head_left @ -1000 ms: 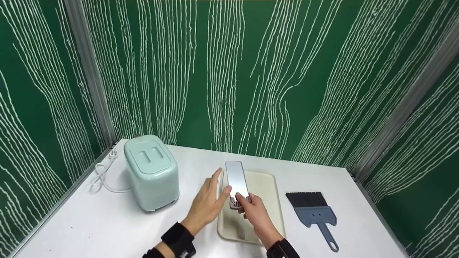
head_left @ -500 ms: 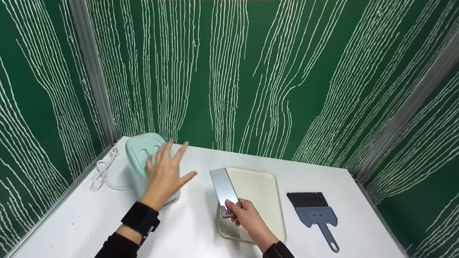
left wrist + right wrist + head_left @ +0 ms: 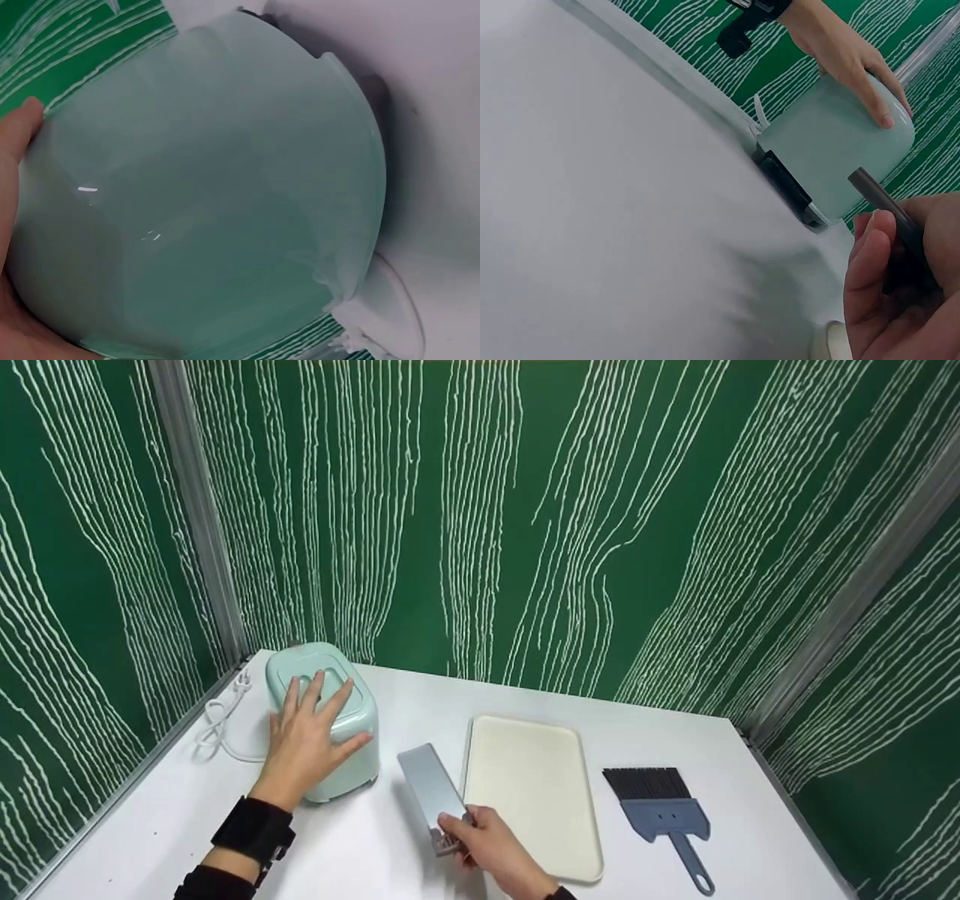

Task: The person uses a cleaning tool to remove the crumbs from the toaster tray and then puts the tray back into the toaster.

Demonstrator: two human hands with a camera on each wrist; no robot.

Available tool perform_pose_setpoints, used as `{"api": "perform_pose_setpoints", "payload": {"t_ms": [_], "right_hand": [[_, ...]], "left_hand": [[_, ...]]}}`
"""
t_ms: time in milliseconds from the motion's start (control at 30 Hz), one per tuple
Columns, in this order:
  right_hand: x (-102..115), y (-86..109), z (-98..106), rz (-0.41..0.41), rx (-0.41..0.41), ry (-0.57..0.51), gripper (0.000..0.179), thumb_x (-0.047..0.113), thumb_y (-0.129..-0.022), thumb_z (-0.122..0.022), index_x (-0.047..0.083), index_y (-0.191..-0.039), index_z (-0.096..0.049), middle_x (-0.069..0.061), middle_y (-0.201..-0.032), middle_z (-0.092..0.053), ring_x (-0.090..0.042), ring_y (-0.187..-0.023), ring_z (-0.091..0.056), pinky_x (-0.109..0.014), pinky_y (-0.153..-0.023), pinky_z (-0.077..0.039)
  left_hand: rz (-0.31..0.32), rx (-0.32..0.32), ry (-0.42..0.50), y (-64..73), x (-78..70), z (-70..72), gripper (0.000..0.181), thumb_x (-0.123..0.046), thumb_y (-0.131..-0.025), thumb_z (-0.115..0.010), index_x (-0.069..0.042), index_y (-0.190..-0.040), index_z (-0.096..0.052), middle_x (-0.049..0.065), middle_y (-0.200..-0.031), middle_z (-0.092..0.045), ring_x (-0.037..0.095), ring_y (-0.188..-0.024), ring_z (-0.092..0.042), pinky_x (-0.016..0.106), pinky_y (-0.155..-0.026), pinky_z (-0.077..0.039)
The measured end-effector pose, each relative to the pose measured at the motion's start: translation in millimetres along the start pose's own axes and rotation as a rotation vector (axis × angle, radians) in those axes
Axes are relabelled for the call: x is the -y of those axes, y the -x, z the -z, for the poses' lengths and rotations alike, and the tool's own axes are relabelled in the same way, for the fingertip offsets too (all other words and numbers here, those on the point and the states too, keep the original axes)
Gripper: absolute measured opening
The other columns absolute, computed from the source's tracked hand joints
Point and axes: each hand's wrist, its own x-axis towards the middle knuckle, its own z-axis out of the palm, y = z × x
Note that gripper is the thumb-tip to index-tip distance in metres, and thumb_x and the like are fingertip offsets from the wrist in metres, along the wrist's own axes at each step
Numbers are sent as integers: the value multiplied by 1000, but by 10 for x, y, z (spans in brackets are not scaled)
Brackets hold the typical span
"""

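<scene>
A mint-green toaster (image 3: 356, 769) with two recesses in its top stands at the left of the table. My left hand (image 3: 304, 746) rests across it with fingers spread over the top and thumb reaching down the side. The left wrist view is mostly filled by the toaster's glossy wall (image 3: 210, 172). To its right my right hand (image 3: 499, 844) pinches a flat silver crumb tray (image 3: 431, 780) by its slotted end, thumb on top. Seen edge-on in the right wrist view, the crumb tray (image 3: 877, 191) looks like a dark bar.
A cream rectangular serving tray (image 3: 532, 795) lies right of the toaster. Beyond it is a blue-grey hand brush (image 3: 664, 814) with black bristles. The toaster's white cord (image 3: 217, 724) loops near the left edge. Green walls (image 3: 420, 547) with white lines enclose the table.
My left hand has moved left from beside the crumb tray to the toaster's top. My right hand has carried the crumb tray left and nearer, off the cream tray, tilting it leftward.
</scene>
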Motion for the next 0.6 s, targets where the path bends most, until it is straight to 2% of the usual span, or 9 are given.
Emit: {"api": "perform_pose_setpoints", "payload": {"t_ms": [100, 267, 400, 600], "right_hand": [[-45, 15, -133, -10, 46, -30, 34, 31, -108, -65, 0, -121, -68, 1, -81, -66, -4, -59, -57, -16, -53, -49], [-115, 22, -344, -2, 106, -68, 28, 25, -107, -65, -1, -115, -68, 1, -77, -65, -3, -54, -56, -14, -49, -49], [-159, 0, -475, 3, 123, -73, 23, 23, -106, -66, 0, -108, -67, 2, -69, -61, -2, -50, -54, -12, -47, -46], [-174, -68, -630, -55, 135, -60, 24, 27, -105, -68, 3, -105, -69, 5, -64, -59, 0, -50, -54, -10, -47, -44]], "left_hand": [[-14, -8, -20, 16, 11, -3, 87, -59, -91, -80, -20, -162, -49, 26, -171, -34, 59, -160, -20, 91, -108, -30], [-30, -44, -47, 27, 12, -12, 83, -58, -91, -80, -19, -159, -53, 25, -169, -39, 57, -158, -28, 89, -108, -34], [-38, -71, -39, 32, 9, -22, 82, -57, -90, -81, -19, -158, -55, 25, -167, -42, 57, -157, -31, 89, -108, -35], [-44, -94, -30, 35, 27, -40, 81, -55, -90, -82, -19, -157, -56, 25, -167, -43, 58, -156, -32, 88, -107, -36]]}}
